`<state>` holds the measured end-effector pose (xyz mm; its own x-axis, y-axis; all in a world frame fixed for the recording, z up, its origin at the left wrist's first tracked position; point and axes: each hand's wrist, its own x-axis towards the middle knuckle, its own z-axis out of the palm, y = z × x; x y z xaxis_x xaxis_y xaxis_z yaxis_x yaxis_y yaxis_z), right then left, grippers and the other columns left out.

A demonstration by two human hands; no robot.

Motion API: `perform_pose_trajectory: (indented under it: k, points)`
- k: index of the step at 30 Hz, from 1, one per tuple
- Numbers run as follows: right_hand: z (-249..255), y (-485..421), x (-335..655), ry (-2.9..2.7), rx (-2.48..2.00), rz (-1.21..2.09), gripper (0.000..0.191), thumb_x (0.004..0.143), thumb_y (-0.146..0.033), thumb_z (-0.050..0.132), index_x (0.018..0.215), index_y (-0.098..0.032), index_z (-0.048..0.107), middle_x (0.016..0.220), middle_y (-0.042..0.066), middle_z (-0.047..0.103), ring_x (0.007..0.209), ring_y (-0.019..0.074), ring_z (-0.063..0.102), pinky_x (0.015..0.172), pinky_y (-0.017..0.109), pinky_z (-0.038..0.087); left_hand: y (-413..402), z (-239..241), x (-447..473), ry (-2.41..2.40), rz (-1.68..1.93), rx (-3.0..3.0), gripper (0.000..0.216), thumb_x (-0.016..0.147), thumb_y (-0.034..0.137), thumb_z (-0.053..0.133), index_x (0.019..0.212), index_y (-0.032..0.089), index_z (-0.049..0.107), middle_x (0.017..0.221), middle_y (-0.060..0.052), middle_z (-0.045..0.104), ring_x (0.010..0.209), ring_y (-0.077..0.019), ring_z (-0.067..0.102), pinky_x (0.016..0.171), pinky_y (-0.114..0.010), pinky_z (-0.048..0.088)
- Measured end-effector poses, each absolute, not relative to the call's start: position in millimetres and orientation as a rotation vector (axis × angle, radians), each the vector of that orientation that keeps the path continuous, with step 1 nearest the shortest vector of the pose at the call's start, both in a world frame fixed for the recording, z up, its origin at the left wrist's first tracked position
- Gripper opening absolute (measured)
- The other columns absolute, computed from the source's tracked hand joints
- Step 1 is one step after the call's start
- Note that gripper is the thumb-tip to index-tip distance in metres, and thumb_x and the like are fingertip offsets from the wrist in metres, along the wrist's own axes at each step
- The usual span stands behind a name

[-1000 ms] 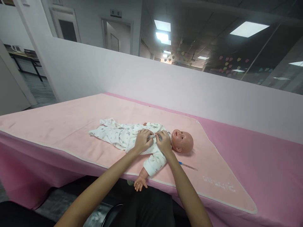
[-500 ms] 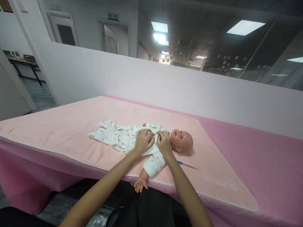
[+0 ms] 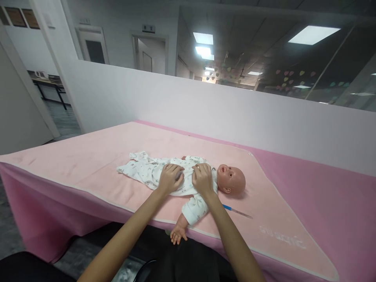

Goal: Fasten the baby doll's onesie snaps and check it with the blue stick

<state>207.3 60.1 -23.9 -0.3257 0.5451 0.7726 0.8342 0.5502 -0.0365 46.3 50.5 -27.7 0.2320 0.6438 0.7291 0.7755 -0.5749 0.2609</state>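
A baby doll (image 3: 232, 181) lies on its back, head to the right, in a white patterned romper (image 3: 147, 168). My left hand (image 3: 171, 178) rests on the romper at the doll's belly, fingers curved and a gap showing between thumb and fingers. On the upper chest, near the collar, my right hand (image 3: 202, 178) has its fingers curled against the cloth; its fingertips are partly hidden. The two hands are apart, with romper cloth between them. The doll's near arm (image 3: 179, 229) hangs over the table's front edge.
A thin blue-ended stick (image 3: 236, 211) lies beside my right forearm. Under the doll is a light pink mat (image 3: 96, 152) over a darker pink tablecloth (image 3: 317, 176). A white partition (image 3: 188, 102) stands behind the table.
My hands have moved apart over the romper; the left has slid toward the doll's legs. The whole view has shifted slightly, and the doll lies in the same pose.
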Motion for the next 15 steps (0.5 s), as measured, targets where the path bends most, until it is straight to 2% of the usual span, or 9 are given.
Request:
perform_pose_trajectory:
  k: [3, 8, 15]
  points:
    - [-21, 61, 192, -2.138, -1.047, -0.414, 0.017, 0.082, -0.017, 0.042, 0.084, -0.019, 0.058, 0.082, 0.006, 0.057, 0.086, 0.02, 0.047, 0.09, 0.039, 0.029, 49, -27, 47, -1.391, -1.265, -2.324, 0.017, 0.075, 0.019, 0.044, 0.086, 0.021, 0.056, 0.091, -0.004, 0.061, 0.09, -0.0211, 0.052, 0.087, -0.038, 0.033]
    - [-26, 63, 185, -2.106, -1.112, -0.317, 0.009, 0.081, -0.021, 0.047, 0.079, -0.019, 0.055, 0.08, 0.005, 0.057, 0.083, 0.0192, 0.047, 0.084, 0.035, 0.033, 49, -29, 49, -1.409, -1.232, -2.32, 0.016, 0.072, 0.017, 0.044, 0.083, 0.021, 0.055, 0.091, -0.004, 0.06, 0.091, -0.0222, 0.051, 0.088, -0.039, 0.032]
    - [-31, 61, 189, -2.069, -1.123, -0.254, 0.011, 0.085, -0.021, 0.044, 0.078, -0.019, 0.052, 0.079, 0.003, 0.057, 0.08, 0.0172, 0.047, 0.08, 0.031, 0.033, 53, -35, 55, -1.429, -1.18, -2.285, 0.014, 0.074, 0.017, 0.042, 0.082, 0.02, 0.054, 0.092, -0.005, 0.058, 0.091, -0.0219, 0.05, 0.086, -0.039, 0.032]
